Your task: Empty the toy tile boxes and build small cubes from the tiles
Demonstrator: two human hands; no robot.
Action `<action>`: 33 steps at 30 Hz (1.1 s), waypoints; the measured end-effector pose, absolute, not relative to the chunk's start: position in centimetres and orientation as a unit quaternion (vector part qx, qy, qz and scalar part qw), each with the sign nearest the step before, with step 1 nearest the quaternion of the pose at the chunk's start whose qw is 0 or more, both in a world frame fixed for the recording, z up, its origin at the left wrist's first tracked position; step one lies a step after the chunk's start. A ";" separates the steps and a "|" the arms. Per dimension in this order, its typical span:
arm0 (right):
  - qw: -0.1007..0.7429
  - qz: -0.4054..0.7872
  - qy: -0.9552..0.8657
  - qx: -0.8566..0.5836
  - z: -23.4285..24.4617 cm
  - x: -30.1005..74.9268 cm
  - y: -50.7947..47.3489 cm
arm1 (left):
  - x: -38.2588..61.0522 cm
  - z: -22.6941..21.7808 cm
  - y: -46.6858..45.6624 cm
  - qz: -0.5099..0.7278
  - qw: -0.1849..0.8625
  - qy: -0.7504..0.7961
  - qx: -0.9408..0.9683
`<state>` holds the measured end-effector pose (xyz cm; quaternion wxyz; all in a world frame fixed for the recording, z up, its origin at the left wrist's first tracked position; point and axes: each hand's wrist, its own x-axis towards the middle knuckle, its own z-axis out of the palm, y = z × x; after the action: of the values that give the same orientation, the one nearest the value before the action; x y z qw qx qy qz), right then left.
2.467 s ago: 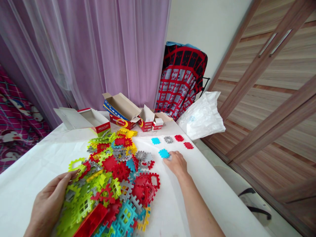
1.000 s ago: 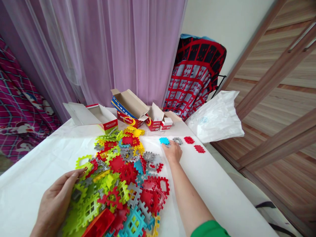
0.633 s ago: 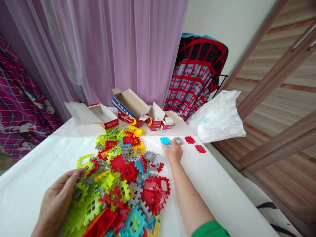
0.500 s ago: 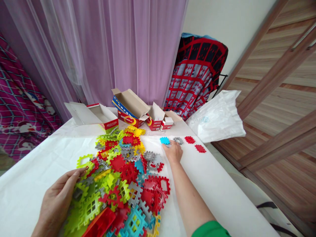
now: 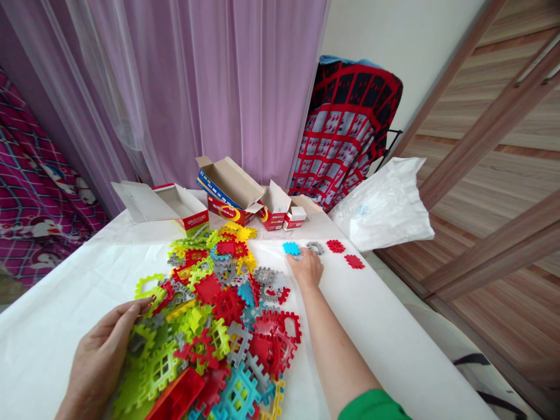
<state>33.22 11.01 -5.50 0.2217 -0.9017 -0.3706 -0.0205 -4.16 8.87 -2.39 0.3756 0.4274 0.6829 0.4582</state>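
Okay, two bare hands at one table point(image 5: 380, 332) covered in white cloth. Right hand point(image 5: 307, 269): fingers bent, tips at the near edge of one flat blue toothed-edge plastic tile point(image 5: 291, 248) lying on the cloth. Couldn't tell if it was pinched or only touched. Just right of it: one grey toothed plastic ring point(image 5: 321, 250), then two red toothed plastic tiles point(image 5: 335, 246), apart from each other. Loose count: 1 blue, 1 grey, 2 red.

Left hand point(image 5: 102, 344): thumb and forefinger drawn together at the left edge of one heap of mixed plastic pieces point(image 5: 227, 306), beside one lime-green toothed plastic frame point(image 5: 140, 287). Grip unclear there too. Heap was lime, red, grey, blue and yellow, too overlapped to count. One translucent red plastic trough point(image 5: 177, 394) lay at its near end.

Cardboard along the back: one red-and-green box point(image 5: 192, 220), flap open; one blue box point(image 5: 225, 189) tilted above one red box point(image 5: 227, 212); one red box with a raised white flap point(image 5: 272, 220); one small red-and-white box point(image 5: 296, 217). One white plastic bag point(image 5: 385, 207) sat far right.
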 end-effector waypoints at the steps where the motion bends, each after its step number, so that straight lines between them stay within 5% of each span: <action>1: 0.223 -0.021 -0.370 -0.902 -5.5 33.2 11.0 | -4.1 -2.5 8.9 0.462 0.376 0.683 0.423; 33: 0.206 -0.025 -0.371 -0.905 -5.8 33.3 11.2 | -4.3 -2.7 8.9 0.452 0.389 0.680 0.427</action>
<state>33.32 11.17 -5.81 0.2056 -0.9053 -0.3709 -0.0248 -4.34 8.88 -2.73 0.3888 0.4265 0.6805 0.4516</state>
